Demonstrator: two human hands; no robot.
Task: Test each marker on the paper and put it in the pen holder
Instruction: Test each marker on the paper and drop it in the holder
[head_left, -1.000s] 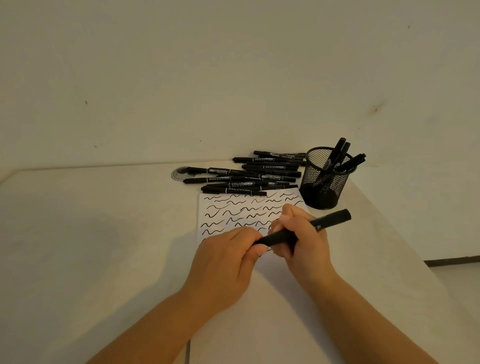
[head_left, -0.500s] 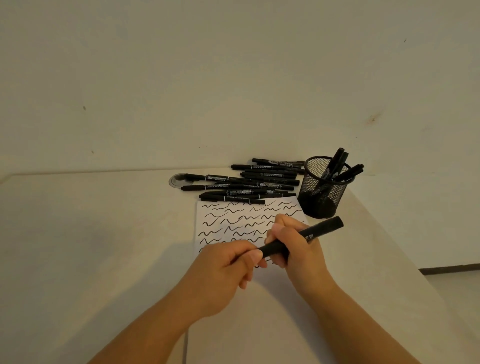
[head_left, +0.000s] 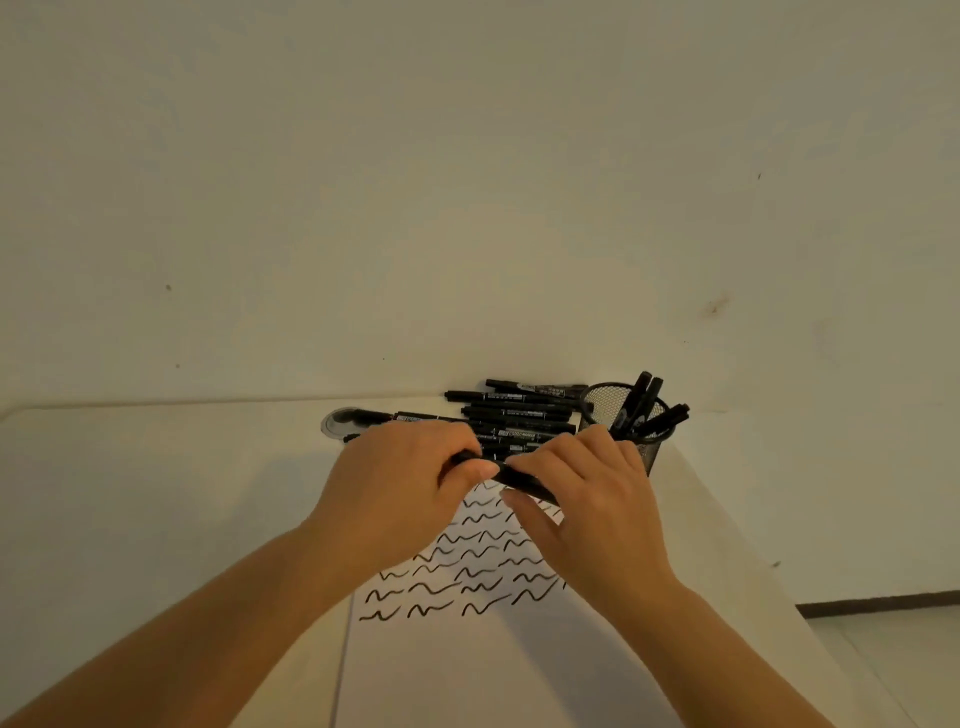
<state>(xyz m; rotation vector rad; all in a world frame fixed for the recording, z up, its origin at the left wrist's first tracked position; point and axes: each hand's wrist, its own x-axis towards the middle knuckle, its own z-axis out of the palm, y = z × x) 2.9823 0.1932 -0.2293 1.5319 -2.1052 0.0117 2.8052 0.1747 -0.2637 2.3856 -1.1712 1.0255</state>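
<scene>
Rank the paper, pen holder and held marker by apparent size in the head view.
1. paper, largest by far.
2. pen holder.
3. held marker, mostly hidden by both hands; it is nearer the camera, so ranks 2 and 3 are unsure.

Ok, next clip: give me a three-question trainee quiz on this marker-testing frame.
1. True or false: both the left hand and right hand hold one marker.
2. Where is the pen holder? A) right of the loose markers B) on the paper C) left of the paper
3. Fill in: the squiggles on the paper are ____ in colour.

Key: 1 true; 2 A; 3 black.
</scene>
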